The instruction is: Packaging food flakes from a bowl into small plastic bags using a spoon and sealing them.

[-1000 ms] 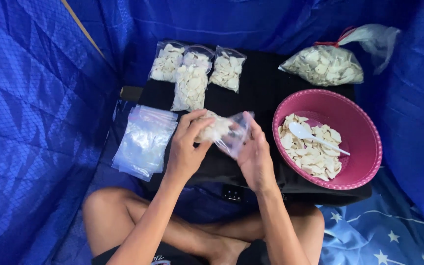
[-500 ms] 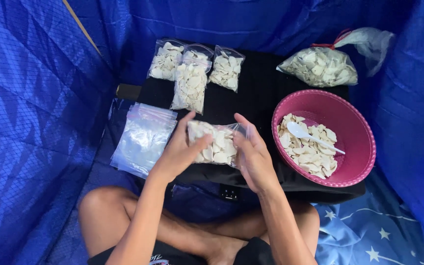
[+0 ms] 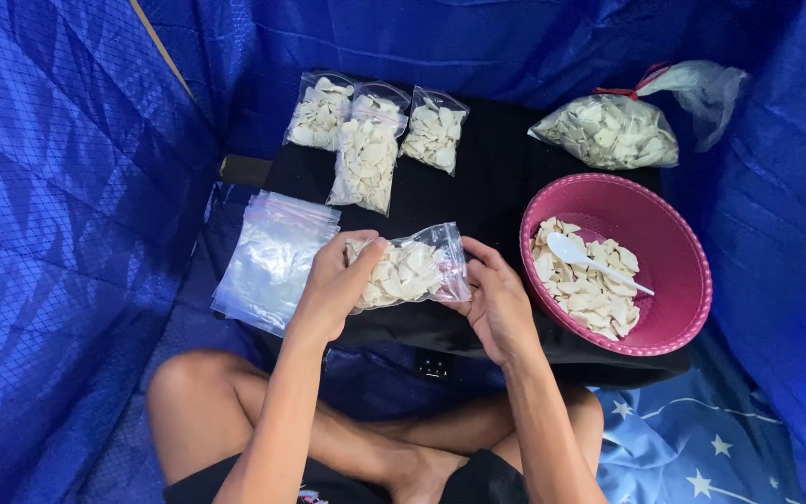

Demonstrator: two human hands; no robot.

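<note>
Blue tarpaulin [image 3: 67, 187] walls in a seated person working at a low black table [image 3: 496, 177]. A pink bowl [image 3: 683, 280] of pale chips, a white spoon [image 3: 594, 261] lying in it, sits at the right, near a large tied bag [image 3: 608, 131]. A stack of empty clear bags [image 3: 272, 261] lies at the left edge; three filled packets [image 3: 366, 140] rest farther back. Both the left hand [image 3: 333, 285] and the right hand [image 3: 496, 303] curl their fingers around a small filled zip bag [image 3: 408, 271], held over the table's near edge.
</note>
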